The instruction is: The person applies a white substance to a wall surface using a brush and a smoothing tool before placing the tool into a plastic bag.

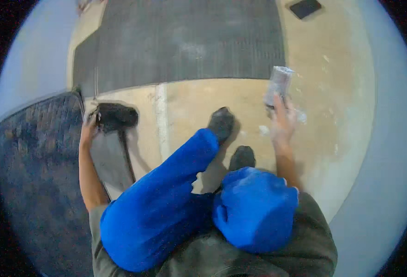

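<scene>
At the left, my left hand (92, 119) is closed on the end of a black mallet-shaped tool (116, 116), which has a thick rounded head. A thin dark bar runs down from that head toward my left knee; whether it is the handle is hard to tell. On the right, my right hand (283, 119) grips a short, dusty grey-white block (279, 83) by its lower part, its top end pointing away from me. Between my hands are my dark-covered feet (222, 122), on a tan surface (189, 104), and my knees in blue trousers.
A large dark grey ribbed sheet (189, 41) lies ahead of my feet. Dark patterned flooring (37, 157) is at the left. A small black rectangle (305, 8) lies at the far right. White patches (264, 130) mark the tan surface beside my right hand.
</scene>
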The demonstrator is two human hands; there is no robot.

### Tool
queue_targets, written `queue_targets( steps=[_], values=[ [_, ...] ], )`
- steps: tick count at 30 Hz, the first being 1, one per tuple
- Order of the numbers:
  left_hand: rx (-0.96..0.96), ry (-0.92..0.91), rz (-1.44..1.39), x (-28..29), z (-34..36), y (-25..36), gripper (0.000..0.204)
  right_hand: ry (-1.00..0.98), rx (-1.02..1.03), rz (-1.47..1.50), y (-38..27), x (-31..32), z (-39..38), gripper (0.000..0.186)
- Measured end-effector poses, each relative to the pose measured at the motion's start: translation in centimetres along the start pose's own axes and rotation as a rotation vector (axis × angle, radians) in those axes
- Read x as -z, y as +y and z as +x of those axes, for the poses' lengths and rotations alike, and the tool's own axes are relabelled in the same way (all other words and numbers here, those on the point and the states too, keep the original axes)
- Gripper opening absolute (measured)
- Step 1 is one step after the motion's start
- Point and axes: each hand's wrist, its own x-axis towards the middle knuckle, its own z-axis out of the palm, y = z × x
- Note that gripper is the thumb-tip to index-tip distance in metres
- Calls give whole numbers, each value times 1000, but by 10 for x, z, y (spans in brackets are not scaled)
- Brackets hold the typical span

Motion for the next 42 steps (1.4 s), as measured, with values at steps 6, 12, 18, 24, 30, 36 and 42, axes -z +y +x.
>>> queue_targets(
  steps=[6, 12, 18, 24, 30, 36, 42],
  values=[
    [436, 148, -726, -22, 67, 131, 46, 278, 258, 42, -13, 67, -8, 48],
    [194, 42, -620, -32, 119, 220, 36, 593, 188, 40, 20, 109, -18, 43],
    [-159, -64, -571, -63, 181, 329, 28, 749, 318, 85, 108, 110, 18, 35],
    [-650, -184, -588, -58, 174, 487, 22, 901, 263, 154, 136, 96, 20, 38],
    [-1052, -433, -701, -99, 138, 691, 22, 907, 298, 207, 129, 94, 30, 45],
    [-1243, -890, -916, -182, 113, 776, 23, 962, 277, -56, 67, 100, 5, 43],
    [-1306, -1070, -994, -238, 99, 767, 28, 932, 269, -191, 54, 99, 7, 46]
  ],
)
